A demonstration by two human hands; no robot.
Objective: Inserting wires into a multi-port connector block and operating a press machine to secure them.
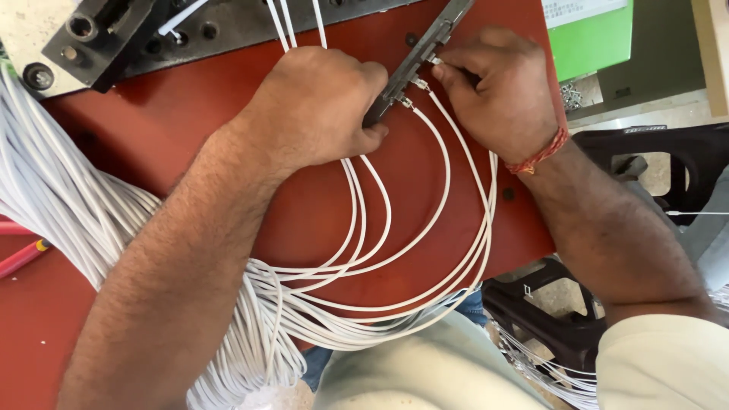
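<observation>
My left hand (319, 106) is closed on the near end of a dark metal bar tool (425, 47) that lies slantwise on the red table top (190, 121). My right hand (497, 91) pinches the metal-tipped end of a thin white wire (444, 152) against the side of that bar. Several white wires loop from the bar down toward my lap. A red thread band circles my right wrist.
A thick bundle of white wires (53, 197) drapes over the table's left side. A grey steel plate with a black block (91, 38) lies at the far edge. Red-handled pliers (23, 254) rest at the left. A black plastic chair (653, 159) and green box (592, 38) stand right.
</observation>
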